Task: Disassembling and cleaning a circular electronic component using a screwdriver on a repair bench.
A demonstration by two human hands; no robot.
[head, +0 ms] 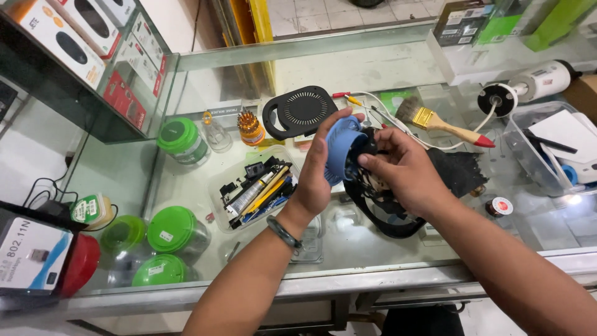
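While the glass counter point(385, 249) is viewed from above, a small blue fan part point(343, 149) is held over it by both hands. The left hand point(320, 168) is wrapped around the blue piece from the left, fingers curled over its upper edge, clamped on it. The right hand point(404, 171) is closed on the black housing point(379, 205) attached to the blue part, thumb and fingertips pressed at the joint between the two pieces. The hands are close together, nearly touching. A dark bangle point(284, 232) is worn on the left wrist.

Behind the hands, a round black grille cover point(301, 112) is laid flat on the counter. A paint brush point(438, 121) with a wooden handle and red tip is seen to the right of it, lying across white cable. A white security camera point(535, 84) is placed further right. A black cloth point(460, 171) is spread just beyond the right hand. A clear tray of tools point(258, 190) is seen left of the left hand, and a screwdriver bit set point(250, 127) with orange handles stands behind it. Green-lidded containers point(171, 230) are grouped at the left, some below the glass. Boxed goods point(74, 37) are stacked on the shelf at top left.
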